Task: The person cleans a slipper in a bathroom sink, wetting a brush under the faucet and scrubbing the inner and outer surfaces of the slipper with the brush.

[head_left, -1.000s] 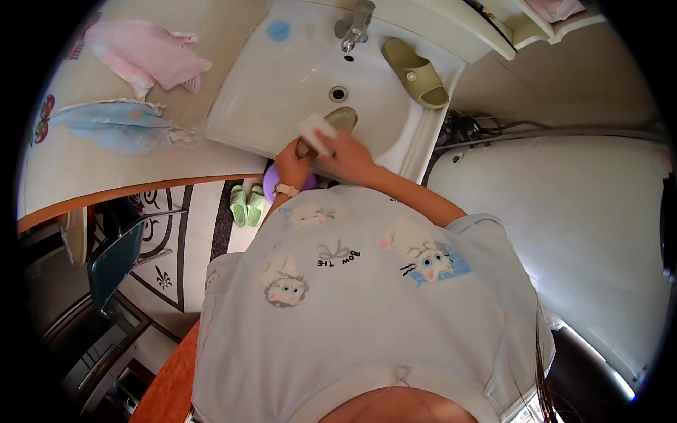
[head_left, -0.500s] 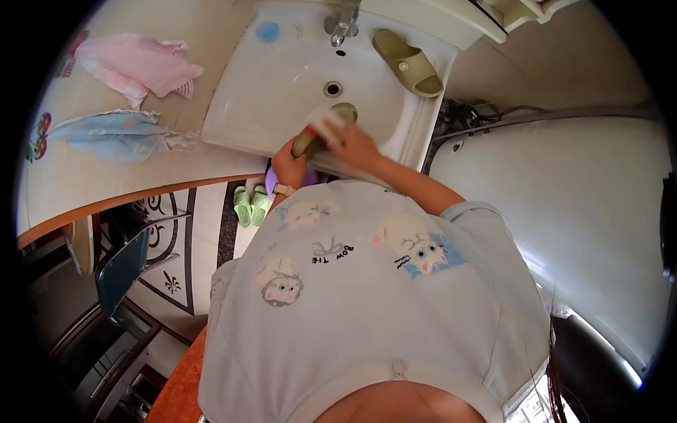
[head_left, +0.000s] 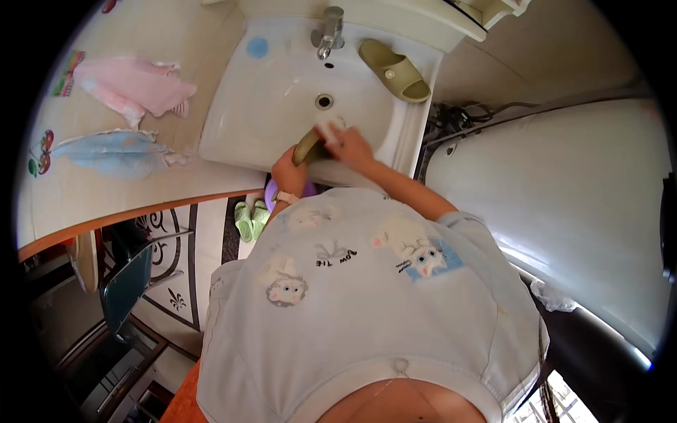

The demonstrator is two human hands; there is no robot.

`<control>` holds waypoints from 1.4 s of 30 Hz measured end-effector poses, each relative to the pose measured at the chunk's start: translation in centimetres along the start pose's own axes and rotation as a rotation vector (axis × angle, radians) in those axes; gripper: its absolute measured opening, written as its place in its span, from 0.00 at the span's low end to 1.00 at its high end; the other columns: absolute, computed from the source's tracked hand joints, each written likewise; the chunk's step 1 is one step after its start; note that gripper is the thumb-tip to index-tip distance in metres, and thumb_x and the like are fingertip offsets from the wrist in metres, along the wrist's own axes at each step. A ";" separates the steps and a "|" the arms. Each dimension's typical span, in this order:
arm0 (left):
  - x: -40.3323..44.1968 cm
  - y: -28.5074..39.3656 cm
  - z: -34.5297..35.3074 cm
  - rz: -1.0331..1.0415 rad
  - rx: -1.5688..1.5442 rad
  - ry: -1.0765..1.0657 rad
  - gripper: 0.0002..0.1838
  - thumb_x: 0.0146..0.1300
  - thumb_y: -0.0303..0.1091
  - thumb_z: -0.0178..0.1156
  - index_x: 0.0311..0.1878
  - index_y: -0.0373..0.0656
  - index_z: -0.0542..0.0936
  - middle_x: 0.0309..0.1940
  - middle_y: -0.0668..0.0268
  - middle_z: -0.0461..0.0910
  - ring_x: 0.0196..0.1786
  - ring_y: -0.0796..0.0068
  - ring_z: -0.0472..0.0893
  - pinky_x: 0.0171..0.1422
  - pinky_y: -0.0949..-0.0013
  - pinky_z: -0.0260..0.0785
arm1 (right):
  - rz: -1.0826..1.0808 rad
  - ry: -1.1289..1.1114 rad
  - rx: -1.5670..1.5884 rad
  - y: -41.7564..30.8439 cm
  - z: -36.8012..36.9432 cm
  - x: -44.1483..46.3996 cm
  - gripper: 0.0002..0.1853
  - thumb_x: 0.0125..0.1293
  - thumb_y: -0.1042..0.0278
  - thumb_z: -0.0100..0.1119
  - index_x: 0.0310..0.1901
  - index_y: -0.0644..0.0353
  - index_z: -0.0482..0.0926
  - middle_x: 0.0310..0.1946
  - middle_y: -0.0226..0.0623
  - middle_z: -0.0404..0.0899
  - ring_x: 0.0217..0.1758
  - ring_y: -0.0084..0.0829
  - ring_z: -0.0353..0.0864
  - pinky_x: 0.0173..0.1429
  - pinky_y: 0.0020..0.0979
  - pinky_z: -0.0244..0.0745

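Over the near edge of the white sink (head_left: 236, 120), my left hand (head_left: 287, 169) is closed around one end of an olive-green slipper (head_left: 308, 147). My right hand (head_left: 352, 149) is blurred by motion, its fingers closed on a whitish thing that looks like a brush (head_left: 330, 132) held against the slipper. The slipper's far part is partly hidden behind the right hand and the brush. A second olive slipper (head_left: 393, 72) rests on the sink's right rim, apart from both hands.
A faucet (head_left: 330, 35) stands at the sink's back, above the drain (head_left: 324, 101). Pink cloth (head_left: 137, 86) and blue cloth (head_left: 116, 153) lie on the left counter. Below are a purple basin (head_left: 271, 189) and green slippers (head_left: 244, 221). A white appliance-like surface (head_left: 557, 183) borders the right.
The view has shifted slightly, so the sink sits a little further left. My right hand and the brush have moved slightly along the slipper; my left hand keeps its hold.
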State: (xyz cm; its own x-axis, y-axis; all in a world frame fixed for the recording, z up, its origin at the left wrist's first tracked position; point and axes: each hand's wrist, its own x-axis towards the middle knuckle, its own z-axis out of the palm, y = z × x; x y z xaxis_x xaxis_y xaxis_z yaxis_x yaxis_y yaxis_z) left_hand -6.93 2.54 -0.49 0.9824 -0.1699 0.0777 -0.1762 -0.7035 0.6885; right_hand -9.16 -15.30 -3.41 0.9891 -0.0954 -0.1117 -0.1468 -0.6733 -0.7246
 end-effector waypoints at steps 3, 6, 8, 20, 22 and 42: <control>0.2 -0.7 -0.1 -0.223 0.049 -0.138 0.20 0.45 0.30 0.64 0.46 0.42 0.80 0.32 0.51 0.80 0.36 0.53 0.80 0.41 0.62 0.70 | -0.235 -0.156 0.031 -3.1 -1.0 -2.7 0.31 0.60 0.47 0.50 0.65 0.46 0.63 0.38 0.50 0.70 0.41 0.46 0.73 0.48 0.41 0.69; -0.4 -1.6 0.0 -0.052 -0.118 0.006 0.17 0.45 0.29 0.64 0.42 0.44 0.81 0.31 0.53 0.80 0.36 0.51 0.80 0.40 0.62 0.71 | -0.194 -0.150 0.000 -1.5 -1.9 -1.5 0.30 0.61 0.49 0.50 0.65 0.47 0.62 0.37 0.50 0.72 0.41 0.43 0.74 0.47 0.39 0.70; 0.0 -1.3 -0.2 -0.048 -0.101 0.017 0.17 0.45 0.29 0.63 0.42 0.44 0.81 0.31 0.52 0.80 0.35 0.52 0.80 0.40 0.62 0.71 | 0.324 -0.031 0.176 0.6 -2.7 0.1 0.30 0.62 0.50 0.50 0.65 0.49 0.62 0.36 0.51 0.72 0.41 0.42 0.74 0.47 0.38 0.71; 1.2 -2.8 -0.2 -0.233 -0.223 -0.079 0.15 0.47 0.26 0.64 0.41 0.37 0.81 0.27 0.63 0.81 0.31 0.75 0.77 0.39 0.71 0.70 | -0.047 -0.048 -0.028 -0.7 -0.7 -2.1 0.28 0.62 0.50 0.51 0.64 0.36 0.61 0.43 0.49 0.66 0.42 0.46 0.73 0.46 0.38 0.71; 1.3 -5.1 -1.1 -0.419 -0.603 -0.061 0.15 0.46 0.25 0.65 0.41 0.34 0.81 0.30 0.65 0.81 0.30 0.78 0.75 0.39 0.73 0.69 | -0.031 -0.042 0.076 -1.1 -0.1 -1.2 0.28 0.62 0.50 0.51 0.64 0.37 0.62 0.43 0.48 0.67 0.41 0.44 0.73 0.46 0.37 0.71; -0.4 -6.6 -3.4 -0.294 -0.626 -0.074 0.17 0.49 0.25 0.64 0.44 0.31 0.78 0.33 0.63 0.80 0.34 0.77 0.76 0.40 0.73 0.70 | -0.397 -0.146 -0.209 -3.0 -1.6 0.0 0.28 0.62 0.51 0.49 0.65 0.42 0.61 0.43 0.48 0.68 0.45 0.46 0.73 0.46 0.40 0.72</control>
State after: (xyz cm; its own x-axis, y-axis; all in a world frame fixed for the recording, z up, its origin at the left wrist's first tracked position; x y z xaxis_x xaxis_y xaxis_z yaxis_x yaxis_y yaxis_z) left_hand -5.93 9.60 -2.59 0.9731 -0.0958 -0.2096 0.1873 -0.2012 0.9615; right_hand -8.74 -14.43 -0.10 0.9551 0.2933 0.0416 0.2621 -0.7714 -0.5799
